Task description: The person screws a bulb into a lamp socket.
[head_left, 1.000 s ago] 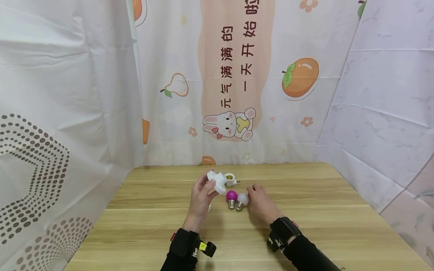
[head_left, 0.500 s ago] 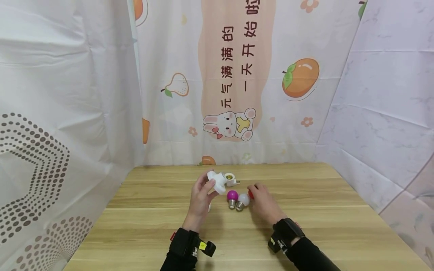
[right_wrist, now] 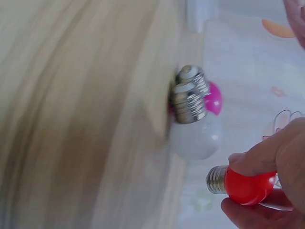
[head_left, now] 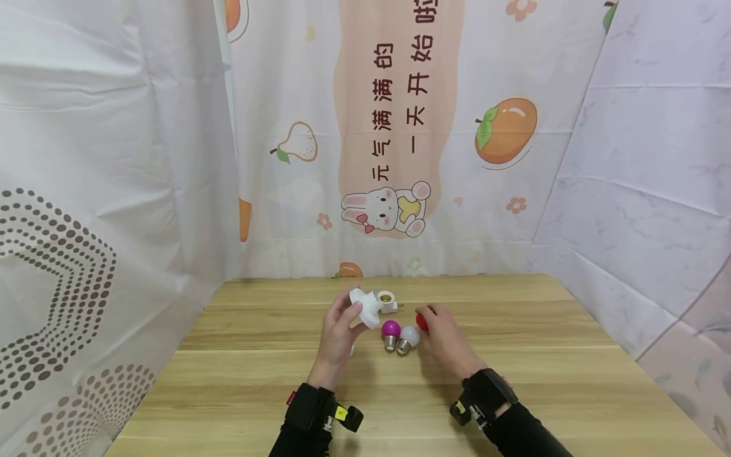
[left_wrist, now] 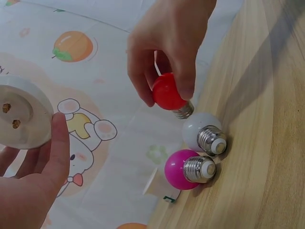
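A: Locate the red bulb (left_wrist: 166, 94).
B: Pinched by its globe (right_wrist: 247, 190) in the right hand (head_left: 448, 343), threaded base (right_wrist: 217, 180) exposed, near the white bulb (head_left: 410, 335) on the surface (head_left: 525, 343).
A: Left hand (head_left: 335, 333)?
B: Grasping the white fitting (head_left: 368, 308), left of the red bulb.

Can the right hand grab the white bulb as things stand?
Probably not yet: the right hand is close to the white bulb, but it holds the red bulb.

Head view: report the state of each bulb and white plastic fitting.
Round red screw-base bulb: pinched in the right hand.
Round white screw-base bulb: lying loose on the wooden table.
Round magenta screw-base bulb: lying loose beside it.
White branched plastic fitting: gripped by the left hand.
White plastic plug-in socket: on the table, no bulb fitted.
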`<move>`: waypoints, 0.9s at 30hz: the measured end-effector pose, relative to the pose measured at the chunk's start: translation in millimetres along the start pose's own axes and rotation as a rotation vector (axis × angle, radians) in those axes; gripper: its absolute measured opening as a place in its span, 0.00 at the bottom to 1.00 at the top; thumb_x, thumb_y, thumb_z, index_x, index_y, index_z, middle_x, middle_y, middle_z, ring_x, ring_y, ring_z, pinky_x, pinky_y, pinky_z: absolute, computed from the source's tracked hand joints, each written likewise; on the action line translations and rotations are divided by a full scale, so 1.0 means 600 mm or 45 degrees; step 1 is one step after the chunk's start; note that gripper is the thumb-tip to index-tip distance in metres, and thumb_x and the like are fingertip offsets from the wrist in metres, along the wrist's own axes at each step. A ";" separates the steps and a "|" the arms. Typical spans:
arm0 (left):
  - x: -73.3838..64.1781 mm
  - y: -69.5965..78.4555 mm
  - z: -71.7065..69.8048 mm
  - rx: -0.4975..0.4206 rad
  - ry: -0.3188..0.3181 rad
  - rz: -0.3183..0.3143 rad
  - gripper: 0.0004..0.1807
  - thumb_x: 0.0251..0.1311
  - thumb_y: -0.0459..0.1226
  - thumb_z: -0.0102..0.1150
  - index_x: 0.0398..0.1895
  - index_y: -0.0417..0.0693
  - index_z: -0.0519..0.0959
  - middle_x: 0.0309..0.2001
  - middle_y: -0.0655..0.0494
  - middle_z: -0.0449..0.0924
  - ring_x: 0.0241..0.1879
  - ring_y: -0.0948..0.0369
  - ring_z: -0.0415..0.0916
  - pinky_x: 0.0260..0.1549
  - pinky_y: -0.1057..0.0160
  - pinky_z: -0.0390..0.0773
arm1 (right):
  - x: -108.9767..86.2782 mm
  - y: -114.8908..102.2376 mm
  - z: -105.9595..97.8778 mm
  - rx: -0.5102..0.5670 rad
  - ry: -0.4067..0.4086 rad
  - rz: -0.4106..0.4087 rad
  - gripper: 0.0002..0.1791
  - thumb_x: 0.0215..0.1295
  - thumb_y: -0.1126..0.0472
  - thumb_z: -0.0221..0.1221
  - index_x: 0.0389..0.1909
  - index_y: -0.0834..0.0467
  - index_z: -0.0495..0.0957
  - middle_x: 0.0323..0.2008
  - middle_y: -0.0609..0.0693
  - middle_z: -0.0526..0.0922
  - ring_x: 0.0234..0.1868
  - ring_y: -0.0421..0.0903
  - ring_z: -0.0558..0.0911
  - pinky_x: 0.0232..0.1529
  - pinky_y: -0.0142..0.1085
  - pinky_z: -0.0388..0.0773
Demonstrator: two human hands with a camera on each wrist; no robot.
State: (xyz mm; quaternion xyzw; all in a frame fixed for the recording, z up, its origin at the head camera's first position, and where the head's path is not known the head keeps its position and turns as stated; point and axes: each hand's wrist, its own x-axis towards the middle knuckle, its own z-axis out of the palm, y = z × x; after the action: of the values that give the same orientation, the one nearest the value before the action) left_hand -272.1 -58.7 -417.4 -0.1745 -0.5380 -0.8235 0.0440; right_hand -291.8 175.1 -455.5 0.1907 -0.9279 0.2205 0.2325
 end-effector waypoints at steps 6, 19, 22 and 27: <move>0.001 0.000 -0.001 0.001 -0.009 -0.005 0.29 0.73 0.39 0.50 0.72 0.32 0.63 0.55 0.50 0.71 0.54 0.57 0.73 0.50 0.55 0.80 | 0.004 -0.019 -0.018 0.019 0.043 -0.047 0.25 0.53 0.73 0.71 0.54 0.66 0.80 0.48 0.61 0.79 0.48 0.57 0.80 0.48 0.49 0.82; 0.003 -0.004 -0.004 0.005 -0.028 -0.020 0.29 0.74 0.41 0.49 0.71 0.32 0.65 0.54 0.51 0.72 0.52 0.58 0.74 0.50 0.56 0.80 | 0.007 -0.077 -0.057 0.225 0.008 -0.019 0.25 0.55 0.74 0.71 0.55 0.64 0.81 0.50 0.59 0.79 0.47 0.53 0.82 0.46 0.44 0.84; 0.002 -0.005 -0.005 0.009 -0.026 -0.030 0.29 0.74 0.42 0.49 0.70 0.32 0.65 0.54 0.51 0.73 0.52 0.58 0.74 0.50 0.55 0.79 | 0.007 -0.087 -0.063 0.276 0.023 -0.044 0.25 0.54 0.74 0.71 0.55 0.63 0.81 0.49 0.58 0.79 0.46 0.52 0.83 0.45 0.43 0.84; 0.002 -0.007 -0.005 0.000 -0.019 -0.045 0.28 0.75 0.43 0.48 0.69 0.32 0.67 0.53 0.52 0.74 0.53 0.57 0.74 0.50 0.54 0.78 | 0.008 -0.102 -0.072 0.396 0.016 -0.061 0.25 0.54 0.75 0.70 0.55 0.62 0.81 0.50 0.56 0.79 0.47 0.51 0.83 0.47 0.42 0.84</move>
State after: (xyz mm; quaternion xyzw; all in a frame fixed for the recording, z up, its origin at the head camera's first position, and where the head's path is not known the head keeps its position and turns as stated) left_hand -275.0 -59.6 -421.9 -0.1711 -0.5414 -0.8228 0.0252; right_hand -252.8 144.7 -399.5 0.2451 -0.8763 0.3571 0.2111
